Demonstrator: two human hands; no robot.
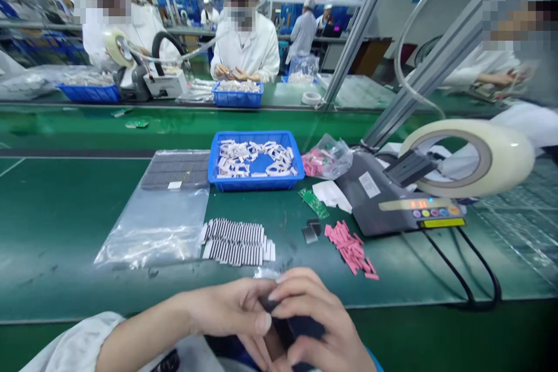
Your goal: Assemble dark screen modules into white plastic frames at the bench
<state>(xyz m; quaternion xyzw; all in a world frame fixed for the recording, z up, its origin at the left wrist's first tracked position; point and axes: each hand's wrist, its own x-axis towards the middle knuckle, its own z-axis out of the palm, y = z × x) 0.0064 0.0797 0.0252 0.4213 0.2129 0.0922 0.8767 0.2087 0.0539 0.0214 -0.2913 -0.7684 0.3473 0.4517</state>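
Observation:
Close to my body, below the table's front edge, my left hand and my right hand meet with bent fingers. Their fingertips pinch around a small dark piece, mostly covered by the fingers, so its kind is unclear. Just beyond the fingertips lies a small clear-white scrap. Overlapping rows of black-and-white strips lie a little farther out. To their right are small dark square pieces and a loose pile of pink strips.
A blue bin holds white parts. Left of it lies a clear plastic bag; right of it, a green circuit board and a bag of pink pieces. A tape dispenser stands at right. Co-workers sit across the bench.

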